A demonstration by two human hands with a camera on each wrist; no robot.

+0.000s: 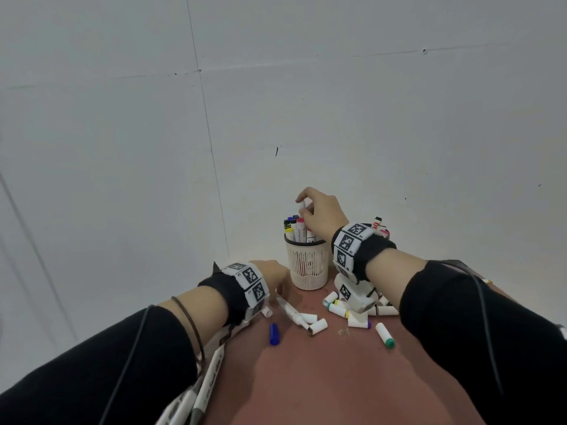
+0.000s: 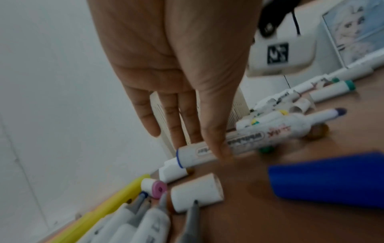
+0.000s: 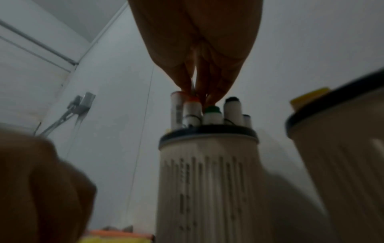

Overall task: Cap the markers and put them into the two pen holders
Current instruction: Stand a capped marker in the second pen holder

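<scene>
Over the cream pen holder (image 1: 306,265), full of capped markers, my right hand (image 1: 306,207) pinches the top of a white marker (image 1: 302,210) that stands in it. The right wrist view shows the fingertips (image 3: 193,93) on the marker tops above the holder (image 3: 207,172). My left hand (image 2: 207,148) reaches down to an uncapped marker (image 2: 245,139) lying on the table, thumb in front of it, straight fingers behind, pinching it. That marker (image 1: 290,311) lies left of the holder's base. The second holder (image 1: 383,233) is mostly hidden behind my right wrist.
A blue cap (image 1: 274,334) lies on the brown table (image 1: 306,388). Loose white caps (image 1: 317,326) and a green-ended marker (image 1: 385,334) are scattered before the holders. Several markers (image 1: 208,381) lie under my left forearm. A white wall stands just behind the holders.
</scene>
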